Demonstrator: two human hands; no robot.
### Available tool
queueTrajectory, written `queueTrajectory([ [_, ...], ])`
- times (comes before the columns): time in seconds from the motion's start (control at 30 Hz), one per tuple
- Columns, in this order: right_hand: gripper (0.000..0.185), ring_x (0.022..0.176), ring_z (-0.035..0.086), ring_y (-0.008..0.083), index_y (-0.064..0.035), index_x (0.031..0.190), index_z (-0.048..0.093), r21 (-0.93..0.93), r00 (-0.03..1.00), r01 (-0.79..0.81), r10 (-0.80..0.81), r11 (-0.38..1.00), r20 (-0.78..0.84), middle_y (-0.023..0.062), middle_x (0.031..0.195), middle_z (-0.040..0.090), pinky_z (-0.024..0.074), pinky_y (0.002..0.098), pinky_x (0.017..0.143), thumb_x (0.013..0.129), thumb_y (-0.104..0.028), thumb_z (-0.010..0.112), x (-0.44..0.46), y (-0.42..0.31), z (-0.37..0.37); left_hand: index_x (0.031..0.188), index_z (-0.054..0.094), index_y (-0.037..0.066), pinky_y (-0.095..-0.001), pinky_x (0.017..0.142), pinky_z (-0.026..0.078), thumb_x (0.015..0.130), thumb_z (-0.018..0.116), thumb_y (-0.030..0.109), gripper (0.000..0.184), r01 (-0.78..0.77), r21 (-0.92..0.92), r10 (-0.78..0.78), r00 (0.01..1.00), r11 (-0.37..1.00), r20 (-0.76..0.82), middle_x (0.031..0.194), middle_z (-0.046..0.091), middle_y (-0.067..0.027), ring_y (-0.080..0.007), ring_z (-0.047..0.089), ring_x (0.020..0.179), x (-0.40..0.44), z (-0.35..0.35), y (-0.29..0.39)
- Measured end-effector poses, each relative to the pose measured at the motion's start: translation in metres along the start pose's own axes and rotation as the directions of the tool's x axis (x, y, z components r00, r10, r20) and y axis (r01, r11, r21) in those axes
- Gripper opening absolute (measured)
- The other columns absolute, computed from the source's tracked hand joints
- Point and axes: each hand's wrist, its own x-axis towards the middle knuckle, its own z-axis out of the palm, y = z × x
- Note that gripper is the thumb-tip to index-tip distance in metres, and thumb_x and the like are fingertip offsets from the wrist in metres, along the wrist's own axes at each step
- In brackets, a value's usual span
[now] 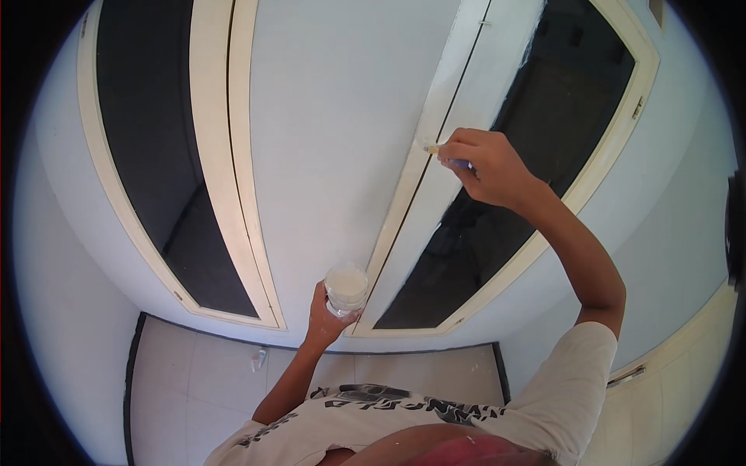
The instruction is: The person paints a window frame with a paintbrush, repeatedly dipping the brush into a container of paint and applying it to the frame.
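Note:
My right hand (491, 167) is raised and pinches a small paintbrush (433, 149). The bristles touch the left edge of the window frame (404, 189), beside the dark gap between frame and sash. Fresh white paint covers the upper part of this frame and the window sash (466, 101); lower down the frame is cream. My fingers hide most of the brush handle. Lower and to the left, my left hand (323, 317) is wrapped round a clear plastic cup (346, 286) of white paint, held upright close to the wall.
A second cream-framed window (148, 140) is on the left of the pale wall (334, 132). Dark glass (544, 132) lies right behind my right hand. A small clear plastic item (259, 359) lies on the tiled floor (210, 388). A door handle (626, 376) is at lower right.

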Motion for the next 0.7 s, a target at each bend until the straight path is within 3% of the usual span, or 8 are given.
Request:
queueTrajectory([
  [0.1, 0.009, 0.082, 0.071, 0.028, -0.003, 0.099, 0.073, 0.124, 0.979, -0.028, 0.053, 0.992, -0.199, 0.0109, 0.091, 0.072, 0.058, 0.0337, 0.077, 0.09, -0.001, 0.072, 0.036, 0.035, -0.051, 0.14, 0.044, 0.001, -0.0401, 0.108, 0.047, 0.073, 0.091, 0.016, 0.083, -0.01, 0.019, 0.009, 1.0, 1.0, 0.014, 0.131, 0.059, -0.0149, -0.0264, 0.06, 0.125, 0.003, 0.0, -0.001],
  [0.17, 0.005, 0.082, 0.072, 0.028, -0.003, 0.098, 0.073, 0.038, 0.938, -0.128, 0.134, 0.991, -0.32, 0.0111, 0.093, 0.074, 0.0576, 0.0333, 0.078, 0.093, -0.005, 0.072, 0.067, 0.064, -0.105, 0.14, 0.044, 0.001, -0.0403, 0.108, 0.047, 0.072, 0.092, 0.016, 0.084, -0.029, 0.018, 0.029, 1.0, 0.999, 0.006, 0.131, 0.059, -0.0151, -0.0266, 0.06, 0.125, 0.005, 0.0, 0.0],
  [0.27, 0.01, 0.087, 0.073, 0.0216, -0.0027, 0.104, 0.074, -0.111, 0.921, 0.024, -0.066, 0.993, -0.385, 0.0096, 0.098, 0.074, 0.0557, 0.0312, 0.076, 0.094, -0.002, 0.072, 0.102, 0.119, -0.187, 0.139, 0.045, 0.001, -0.0405, 0.108, 0.048, 0.072, 0.093, 0.017, 0.084, -0.048, 0.041, 0.048, 0.999, 0.998, -0.009, 0.131, 0.059, -0.0157, -0.027, 0.06, 0.125, 0.008, 0.003, 0.003],
  [0.4, 0.012, 0.076, 0.073, 0.0219, 0.0032, 0.098, 0.074, -0.232, 0.757, -0.227, 0.021, 0.946, -0.654, 0.0138, 0.09, 0.076, 0.0582, 0.0363, 0.072, 0.094, -0.008, 0.075, 0.128, 0.093, -0.249, 0.139, 0.044, 0.001, -0.0405, 0.107, 0.048, 0.072, 0.093, 0.016, 0.084, -0.043, 0.038, 0.044, 0.999, 0.998, -0.022, 0.129, 0.059, -0.0162, -0.0276, 0.06, 0.124, 0.009, 0.003, 0.005],
  [0.43, 0.012, 0.076, 0.073, 0.0219, 0.0032, 0.098, 0.074, -0.235, 0.754, -0.224, 0.016, 0.946, -0.656, 0.0138, 0.09, 0.076, 0.0582, 0.0363, 0.072, 0.094, -0.008, 0.075, 0.127, 0.093, -0.249, 0.139, 0.044, 0.001, -0.0405, 0.107, 0.048, 0.072, 0.093, 0.016, 0.084, -0.049, 0.039, 0.05, 0.998, 0.998, -0.024, 0.129, 0.059, -0.0162, -0.0276, 0.06, 0.124, 0.009, 0.003, 0.002],
  [0.5, 0.011, 0.077, 0.073, 0.0218, 0.0029, 0.099, 0.075, -0.482, 0.689, -0.138, -0.266, 0.865, -0.674, 0.0144, 0.091, 0.076, 0.0589, 0.0355, 0.073, 0.095, -0.007, 0.074, 0.125, 0.09, -0.244, 0.138, 0.044, 0.001, -0.0405, 0.107, 0.048, 0.072, 0.092, 0.016, 0.083, -0.068, 0.051, 0.069, 0.997, 0.996, -0.022, 0.129, 0.059, -0.0164, -0.0278, 0.06, 0.123, 0.009, 0.002, -0.002],
  [0.6, 0.009, 0.082, 0.075, 0.0211, 0.0046, 0.098, 0.074, -0.465, 0.837, 0.052, -0.293, 0.884, -0.463, 0.0148, 0.092, 0.076, 0.0615, 0.0327, 0.076, 0.095, -0.004, 0.072, 0.103, 0.08, -0.201, 0.138, 0.044, 0.001, -0.0407, 0.107, 0.048, 0.072, 0.093, 0.016, 0.083, -0.076, 0.047, 0.077, 0.997, 0.996, -0.025, 0.129, 0.059, -0.0164, -0.0278, 0.06, 0.123, 0.009, 0.003, -0.002],
  [0.7, 0.016, 0.081, 0.07, 0.0313, -0.0038, 0.102, 0.073, -0.413, 0.889, 0.128, -0.289, 0.902, -0.356, 0.0107, 0.095, 0.071, 0.0562, 0.0372, 0.072, 0.087, 0.003, 0.071, 0.07, 0.05, -0.142, 0.138, 0.044, 0.001, -0.0407, 0.107, 0.048, 0.072, 0.093, 0.016, 0.083, -0.063, 0.053, 0.065, 0.997, 0.997, -0.039, 0.129, 0.059, -0.0163, -0.028, 0.06, 0.123, 0.009, 0.004, -0.002],
])
